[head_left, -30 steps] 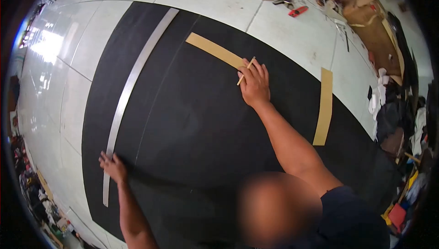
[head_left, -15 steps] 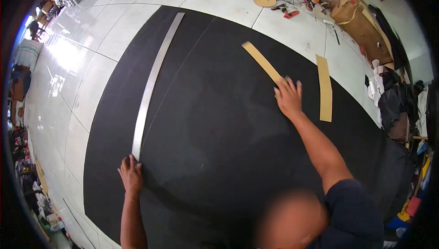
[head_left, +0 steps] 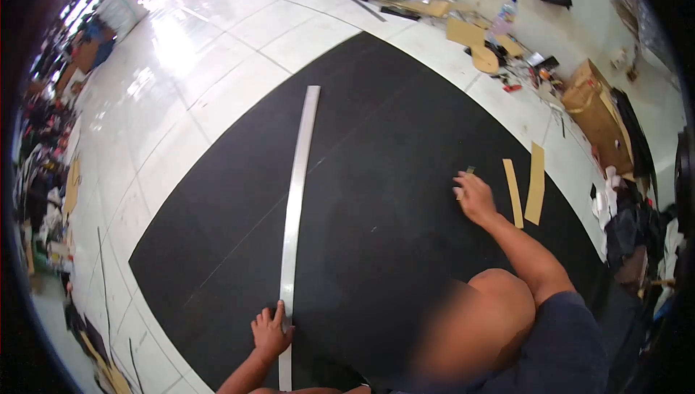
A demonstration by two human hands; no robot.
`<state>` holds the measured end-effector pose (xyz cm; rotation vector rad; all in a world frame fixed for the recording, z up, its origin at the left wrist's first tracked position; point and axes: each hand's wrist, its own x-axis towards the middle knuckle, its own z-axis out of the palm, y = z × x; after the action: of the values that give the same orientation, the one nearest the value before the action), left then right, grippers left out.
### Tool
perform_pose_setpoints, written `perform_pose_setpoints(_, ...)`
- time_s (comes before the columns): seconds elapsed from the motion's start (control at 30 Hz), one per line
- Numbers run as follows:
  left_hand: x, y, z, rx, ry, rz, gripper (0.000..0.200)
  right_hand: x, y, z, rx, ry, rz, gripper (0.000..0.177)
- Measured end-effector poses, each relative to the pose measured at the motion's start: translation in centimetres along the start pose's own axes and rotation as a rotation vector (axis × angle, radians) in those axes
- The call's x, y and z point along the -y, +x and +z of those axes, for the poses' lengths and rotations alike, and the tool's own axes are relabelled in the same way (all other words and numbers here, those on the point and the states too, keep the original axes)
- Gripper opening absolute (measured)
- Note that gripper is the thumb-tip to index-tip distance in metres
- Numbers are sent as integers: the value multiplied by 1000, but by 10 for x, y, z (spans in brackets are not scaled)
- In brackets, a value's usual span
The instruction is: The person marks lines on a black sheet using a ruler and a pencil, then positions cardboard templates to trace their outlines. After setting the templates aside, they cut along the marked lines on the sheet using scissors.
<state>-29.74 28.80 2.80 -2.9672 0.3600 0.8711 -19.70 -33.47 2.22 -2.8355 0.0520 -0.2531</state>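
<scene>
A large black sheet point(head_left: 391, 155) lies on the floor, with a thin pale line running slantwise across it. On the sheet rests a long metal ruler point(head_left: 297, 191). My left hand point(head_left: 270, 332) grips the ruler near its lower end, with the index finger along the edge. My right hand point(head_left: 476, 197) is above the sheet at right, its fingers closed. A small piece with a greyish tip point(head_left: 470, 170) pokes out past those fingers; its kind is too small to tell. To the right of that hand lie a narrow tan strip point(head_left: 512, 191) and a wider tan strip point(head_left: 536, 184).
White floor tiles point(head_left: 239, 68) surround the sheet. Along the wall are tan card pieces point(head_left: 465, 33), a bottle point(head_left: 504, 16), small tools and a brown cardboard box point(head_left: 597, 115). Dark cloth point(head_left: 630, 231) is heaped at right. Assorted piles line the left side.
The narrow tan strip has left my right hand and lies beside the wider one. The ruler has shifted across the pale line with my left hand. The view has turned.
</scene>
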Motion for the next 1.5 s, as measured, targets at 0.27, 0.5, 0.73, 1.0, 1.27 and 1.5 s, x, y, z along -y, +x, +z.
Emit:
perform_pose_setpoints(0.27, 2, -58, 60, -295, -231, 37, 67, 260, 96, 106, 452, 187, -933, 25)
perform_pose_setpoints(0.5, 38, -99, 87, -304, -262, 26, 58, 313, 5, 170, 455, 221, -1178, 33)
perform_pose_setpoints(0.73, 51, -101, 110, -549, -279, -65, 59, 293, -43, 117, 637, 281, -921, 32)
perform_pose_setpoints(1.0, 49, -141, 137, -678, -444, -881, 55, 189, -13, 93, 473, 115, -451, 29)
perform_pose_setpoints(1.27, 89, -150, 162, -578, -508, -1132, 65, 148, -31, 96, 419, -37, -504, 28)
perform_pose_setpoints(1.5, 172, -188, 184, -580, -617, -1195, 84, 201, -52, 82, 604, 63, -592, 27)
